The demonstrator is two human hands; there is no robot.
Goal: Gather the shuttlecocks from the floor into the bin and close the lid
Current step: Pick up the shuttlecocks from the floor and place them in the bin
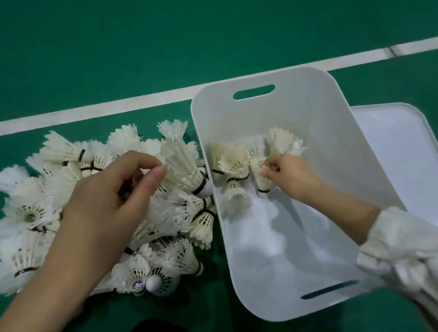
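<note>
My left hand (110, 207), over the pile of shuttlecocks (29, 214) on the floor (191, 27), pinches a shuttlecock (184, 171) by its feathers. My right hand (290, 172) pinches a second shuttlecock (260, 172) inside the open bin (284, 269); the lid (411, 165) lies just beside it.

White shuttlecocks (48, 208), white bin (288, 240) — green floor (191, 27), white-striped.

A green court floor (191, 27) fills the view, matt under soft, even light. A white line (62, 116) crosses it from side to side, a thin seam cutting the line near its right end.
</note>
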